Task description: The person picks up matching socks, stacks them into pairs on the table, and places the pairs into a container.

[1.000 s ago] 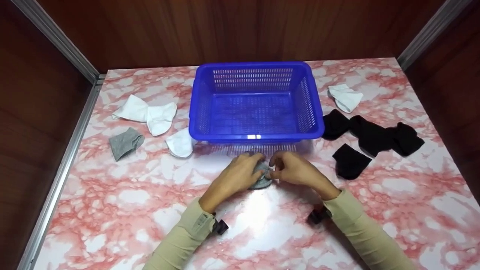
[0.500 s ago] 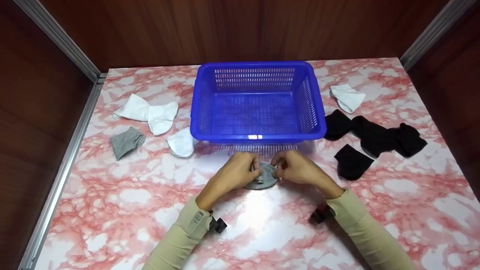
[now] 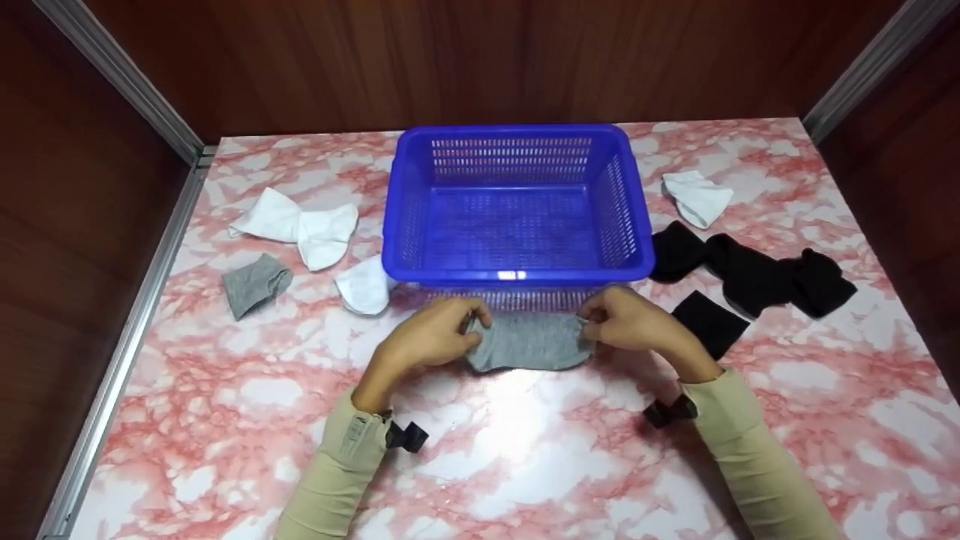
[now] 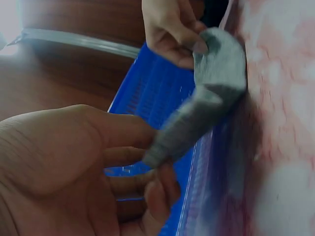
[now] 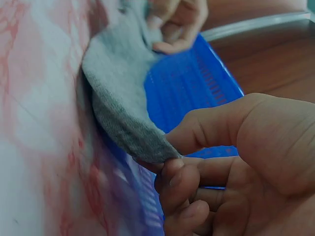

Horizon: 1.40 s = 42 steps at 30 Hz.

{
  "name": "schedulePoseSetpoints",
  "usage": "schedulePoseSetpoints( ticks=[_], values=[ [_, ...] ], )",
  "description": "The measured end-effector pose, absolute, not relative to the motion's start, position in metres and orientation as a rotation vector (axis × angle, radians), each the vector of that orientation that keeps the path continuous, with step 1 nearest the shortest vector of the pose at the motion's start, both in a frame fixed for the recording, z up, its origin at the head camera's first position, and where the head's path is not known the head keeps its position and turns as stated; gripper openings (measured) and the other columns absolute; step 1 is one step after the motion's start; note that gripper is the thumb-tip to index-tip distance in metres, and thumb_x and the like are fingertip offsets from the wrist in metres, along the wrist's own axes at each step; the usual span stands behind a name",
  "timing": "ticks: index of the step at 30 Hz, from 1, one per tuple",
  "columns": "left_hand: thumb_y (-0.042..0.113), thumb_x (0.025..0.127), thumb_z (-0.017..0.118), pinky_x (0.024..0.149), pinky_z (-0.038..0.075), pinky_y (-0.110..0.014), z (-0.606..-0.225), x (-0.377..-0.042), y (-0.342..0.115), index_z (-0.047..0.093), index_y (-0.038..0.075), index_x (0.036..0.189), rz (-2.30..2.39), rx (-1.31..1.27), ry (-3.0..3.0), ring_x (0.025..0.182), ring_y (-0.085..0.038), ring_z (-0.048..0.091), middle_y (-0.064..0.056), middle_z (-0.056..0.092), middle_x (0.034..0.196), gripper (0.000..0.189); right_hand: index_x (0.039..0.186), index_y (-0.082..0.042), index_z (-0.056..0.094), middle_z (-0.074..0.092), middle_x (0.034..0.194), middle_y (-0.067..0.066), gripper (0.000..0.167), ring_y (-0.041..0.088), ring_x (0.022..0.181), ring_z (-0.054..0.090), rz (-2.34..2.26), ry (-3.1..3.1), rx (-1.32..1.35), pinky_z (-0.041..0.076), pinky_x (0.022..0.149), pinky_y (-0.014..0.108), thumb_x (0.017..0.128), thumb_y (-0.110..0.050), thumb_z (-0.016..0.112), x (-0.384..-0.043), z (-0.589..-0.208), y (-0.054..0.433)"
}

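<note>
Head view: Grey sock is now drawn out into a long flat strip, while half a second ago it's bunched between hands set close together. Hands are further apart now. Reads as the sock being straightened or stretched lengthwise. It sits at 6 o'clock of the blue basket, just beside its near wall, outside it. Left hand at the sock's 9 o'clock end, right hand at its 3 o'clock end; both reach in from the near side of the bench, wrists angled inward. Fingers of both pinch the sock. Off the basket: white pieces at 9 o'clock, folded grey piece between 8 and 9, black pieces between 3 and 4.

Left wrist view: Left hand fills 8 o'clock, thumb and fingers pinching one sock end; right hand grips the other end toward 12. Sock bends midway, near half blurred.

Right wrist view: Right hand at 4 o'clock, fingertips pinching the sock's near corner; left hand holds the far end, around 12 to 1. Cannot tell whether the sock's lower edge touches the bench.
</note>
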<state>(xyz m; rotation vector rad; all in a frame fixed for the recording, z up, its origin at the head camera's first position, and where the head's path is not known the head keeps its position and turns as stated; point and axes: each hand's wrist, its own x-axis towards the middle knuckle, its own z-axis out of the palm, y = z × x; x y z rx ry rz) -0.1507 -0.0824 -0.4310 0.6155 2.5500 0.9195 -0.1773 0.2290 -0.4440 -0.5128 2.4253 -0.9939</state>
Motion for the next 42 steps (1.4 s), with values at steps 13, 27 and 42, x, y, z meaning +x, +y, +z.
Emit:
schedulePoseSetpoints(
  ticks=[13, 27, 42],
  values=[
    [0.02, 0.095, 0.073, 0.086, 0.052, -0.041, -0.438, -0.151, -0.09, 0.072, 0.012, 0.114, 0.761, 0.55, 2.553, 0.089, -0.019, 0.06, -0.005, 0.069, 0.099, 0.02, 0.099, -0.001, 0.073, 0.072, 0.082, 0.008, 0.017, 0.014, 0.073, 0.063, -0.943, 2.502, -0.48, 0.052, 0.07, 0.03, 0.095, -0.017, 0.072, -0.178, -0.444, 0.23],
    [0.001, 0.09, 0.07, 0.091, 0.055, -0.045, -0.447, -0.151, -0.086, 0.064, 0.009, 0.116, 0.815, 0.533, 2.605, 0.095, -0.026, 0.063, -0.007, 0.065, 0.099, 0.027, 0.098, 0.0, 0.061, 0.063, 0.08, 0.006, 0.022, 0.014, 0.071, 0.056, -0.911, 2.534, -0.424, 0.047, 0.062, 0.026, 0.085, -0.004, 0.079, -0.174, -0.448, 0.226],
    [-0.003, 0.087, 0.065, 0.077, 0.05, -0.037, -0.448, -0.156, -0.093, 0.074, 0.011, 0.117, 0.794, 0.53, 2.592, 0.089, -0.021, 0.058, -0.008, 0.069, 0.099, 0.035, 0.09, -0.006, 0.07, 0.061, 0.073, 0.0, 0.009, 0.011, 0.066, 0.053, -0.882, 2.582, -0.512, 0.043, 0.06, 0.025, 0.087, -0.007, 0.078, -0.175, -0.453, 0.225]
  ],
)
